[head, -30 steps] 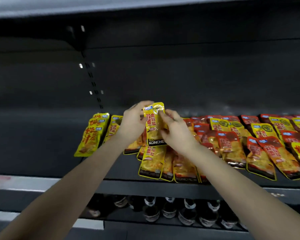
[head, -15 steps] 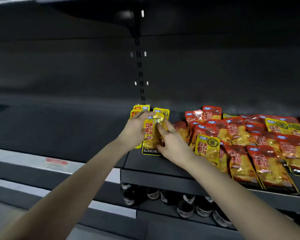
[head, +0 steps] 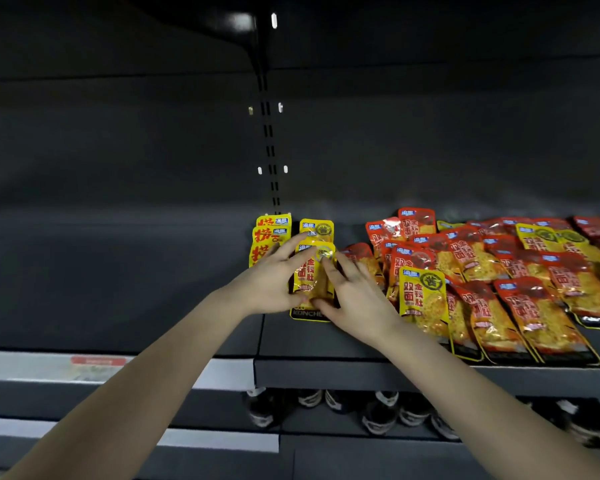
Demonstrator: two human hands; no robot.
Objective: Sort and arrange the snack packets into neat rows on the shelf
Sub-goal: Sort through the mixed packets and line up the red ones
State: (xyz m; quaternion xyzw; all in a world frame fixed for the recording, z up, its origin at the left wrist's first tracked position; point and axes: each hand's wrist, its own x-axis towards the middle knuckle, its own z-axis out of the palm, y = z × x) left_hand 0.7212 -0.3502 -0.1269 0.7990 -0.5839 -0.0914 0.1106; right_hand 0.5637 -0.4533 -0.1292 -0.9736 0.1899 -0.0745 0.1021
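A yellow snack packet (head: 311, 277) lies on the dark shelf (head: 326, 370), in front of another yellow packet (head: 316, 228) of the same kind. My left hand (head: 272, 277) holds its left edge, fingers over the top corner and thumb near the bottom. From the right, my right hand (head: 355, 294) grips the other edge, fingertips on the packet's upper part. Left of them stands a short stack of yellow packets with red lettering (head: 269, 235). A loose pile of red and yellow packets (head: 499, 271) covers the shelf to the right.
A yellow packet (head: 423, 296) lies on top of the pile's near left side. A slotted upright (head: 269, 140) runs up the dark back wall. Dark bottles (head: 378, 415) stand on the lower shelf. A red tag (head: 92, 361) sits on the left shelf's pale edge strip.
Both hands have carried the yellow packet down and forward from mid-air onto the shelf, in line with the yellow packet behind it. The view has swung left.
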